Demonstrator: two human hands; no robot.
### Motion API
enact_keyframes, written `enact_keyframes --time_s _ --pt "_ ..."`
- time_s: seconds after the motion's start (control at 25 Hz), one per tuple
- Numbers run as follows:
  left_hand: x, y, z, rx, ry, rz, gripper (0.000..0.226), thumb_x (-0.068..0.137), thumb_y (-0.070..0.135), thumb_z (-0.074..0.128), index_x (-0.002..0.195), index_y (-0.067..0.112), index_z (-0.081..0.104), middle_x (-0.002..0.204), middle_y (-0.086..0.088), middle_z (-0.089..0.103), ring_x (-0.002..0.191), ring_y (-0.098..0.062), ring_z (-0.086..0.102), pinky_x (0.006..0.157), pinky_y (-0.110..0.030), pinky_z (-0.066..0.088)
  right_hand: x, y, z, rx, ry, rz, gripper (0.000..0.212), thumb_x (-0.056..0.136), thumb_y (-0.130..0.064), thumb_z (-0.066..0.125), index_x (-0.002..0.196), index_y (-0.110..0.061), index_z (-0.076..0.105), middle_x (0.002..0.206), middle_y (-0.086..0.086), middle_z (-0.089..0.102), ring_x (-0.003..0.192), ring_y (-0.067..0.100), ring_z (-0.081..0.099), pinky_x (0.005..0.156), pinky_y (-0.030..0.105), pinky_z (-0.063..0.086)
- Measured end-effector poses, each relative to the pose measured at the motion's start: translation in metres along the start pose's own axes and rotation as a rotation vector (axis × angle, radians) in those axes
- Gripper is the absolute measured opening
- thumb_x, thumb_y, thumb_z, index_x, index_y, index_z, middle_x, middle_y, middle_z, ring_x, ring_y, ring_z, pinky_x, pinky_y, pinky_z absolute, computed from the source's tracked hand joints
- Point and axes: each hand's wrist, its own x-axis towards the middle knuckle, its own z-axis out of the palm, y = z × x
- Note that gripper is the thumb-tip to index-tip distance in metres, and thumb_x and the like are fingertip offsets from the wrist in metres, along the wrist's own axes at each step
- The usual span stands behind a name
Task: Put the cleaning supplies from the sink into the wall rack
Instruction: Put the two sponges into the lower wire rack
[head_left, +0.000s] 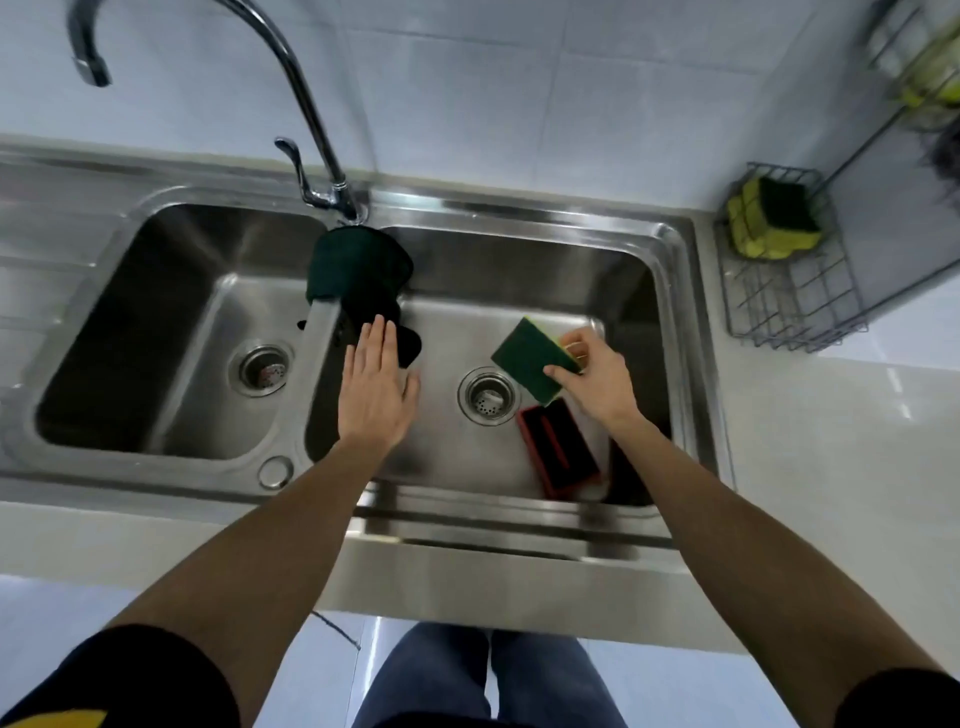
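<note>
A: Judging from the head view, you're roughly partway through. Your right hand (597, 382) pinches a green-and-yellow sponge (530, 361) by its edge, lifted just above the right basin of the sink (675, 239), up and right of the drain (488, 396).

B: And my left?

A: Your left hand (376, 387) is flat, fingers straight, gripping nothing. It hovers left of that drain, fingertips near the dark cloth (358, 275) draped over the divider between the basins. I can't tell whether it touches the cloth.

B: What's already done?

A: The wire wall rack (789, 306), well to the right of the sink and against the tiled corner, already holds sponges (774, 221) standing on edge in its small upper basket. Something yellow-green sits in a higher tier, but it's too blurred to name.

B: What's left?

A: As I read it, the sponge in your grip, the dark cloth, and a red-framed brush or scrubber (558, 449) lying in the basin just below and right of the drain. Exactly what that item is isn't clear.

B: And the surroundings?

A: It's a stainless double-bowl sink set in a pale countertop (831, 467). The gooseneck faucet (311, 104) rises behind the divider, and the wall behind it is white tile (519, 93). The left basin shows only its own drain (262, 370).
</note>
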Motion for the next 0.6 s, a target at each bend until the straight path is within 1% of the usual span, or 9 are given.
enact_keyframes --time_s 0.08,0.2,0.24,0.28,0.32,0.4,0.48,0.52,0.6 --pt "0.019 0.052 0.002 -0.110 0.023 0.080 0.065 0.100 0.035 0.034 0.154 0.008 0.009 0.162 -0.009 0.006 0.150 -0.022 0.004 0.122 -0.036 0.003 0.005 -0.001 -0.047 0.114 0.138 -0.041 0.035 0.080 -0.016 0.073 0.110 -0.017 0.056 0.101 -0.001 0.068 0.096 0.017 0.065 0.086 0.035 0.055" --pt "0.046 0.140 0.004 -0.262 0.011 0.207 0.063 0.100 0.036 0.034 0.154 0.011 0.012 0.163 -0.007 0.007 0.150 -0.021 0.005 0.123 -0.036 0.005 0.018 0.006 -0.124 0.205 0.374 -0.071 0.032 0.085 -0.013 0.069 0.114 -0.015 0.054 0.104 -0.009 0.061 0.093 0.009 0.060 0.075 0.010 0.050" --pt "0.052 0.168 0.004 -0.304 0.002 0.236 0.063 0.101 0.037 0.034 0.154 0.012 0.011 0.163 -0.006 0.006 0.150 -0.020 0.004 0.123 -0.037 0.005 0.023 0.008 -0.147 0.204 0.451 -0.080 0.031 0.087 -0.014 0.068 0.115 -0.014 0.054 0.106 -0.009 0.061 0.093 0.009 0.060 0.071 0.003 0.047" --pt "0.058 0.195 0.005 -0.341 -0.007 0.261 0.063 0.101 0.038 0.033 0.154 0.013 0.011 0.163 -0.004 0.004 0.150 -0.019 0.003 0.123 -0.038 0.005 0.030 0.013 -0.167 0.186 0.514 -0.083 0.031 0.088 -0.015 0.066 0.116 -0.014 0.054 0.108 -0.008 0.062 0.095 0.010 0.060 0.069 0.001 0.045" --pt "0.063 0.224 0.005 -0.373 -0.018 0.288 0.063 0.101 0.039 0.033 0.154 0.013 0.010 0.163 -0.004 0.003 0.150 -0.018 0.002 0.123 -0.038 0.005 0.038 0.021 -0.188 0.162 0.562 -0.078 0.030 0.089 -0.016 0.065 0.118 -0.013 0.054 0.111 -0.004 0.063 0.096 0.011 0.060 0.070 0.002 0.044" --pt "0.072 0.277 0.008 -0.407 -0.051 0.349 0.065 0.101 0.042 0.031 0.154 0.013 0.006 0.163 -0.003 0.000 0.150 -0.016 0.001 0.123 -0.038 0.004 0.060 0.040 -0.222 0.097 0.624 -0.008 0.031 0.092 -0.019 0.062 0.120 -0.011 0.056 0.117 0.005 0.067 0.099 0.017 0.062 0.078 0.016 0.047" --pt "0.080 0.320 0.015 -0.417 -0.101 0.407 0.067 0.101 0.045 0.027 0.154 0.014 0.000 0.163 -0.002 -0.004 0.150 -0.015 -0.003 0.121 -0.034 -0.001 0.084 0.059 -0.244 0.011 0.635 0.114 0.038 0.095 -0.026 0.057 0.126 -0.004 0.055 0.125 0.015 0.064 0.113 0.027 0.061 0.091 0.030 0.046" --pt "0.084 0.336 0.020 -0.424 -0.132 0.426 0.067 0.101 0.046 0.026 0.154 0.015 -0.001 0.163 -0.001 -0.006 0.149 -0.014 -0.005 0.119 -0.032 -0.003 0.096 0.067 -0.251 -0.041 0.620 0.166 0.045 0.097 -0.031 0.052 0.132 -0.002 0.052 0.133 0.018 0.059 0.123 0.030 0.056 0.100 0.033 0.042" --pt "0.089 0.360 0.031 -0.424 -0.189 0.457 0.067 0.101 0.046 0.024 0.154 0.014 -0.004 0.163 -0.001 -0.008 0.149 -0.013 -0.007 0.118 -0.031 -0.004 0.114 0.072 -0.257 -0.119 0.522 0.219 0.050 0.102 -0.032 0.041 0.139 0.001 0.045 0.148 0.019 0.043 0.139 0.031 0.038 0.113 0.032 0.027"
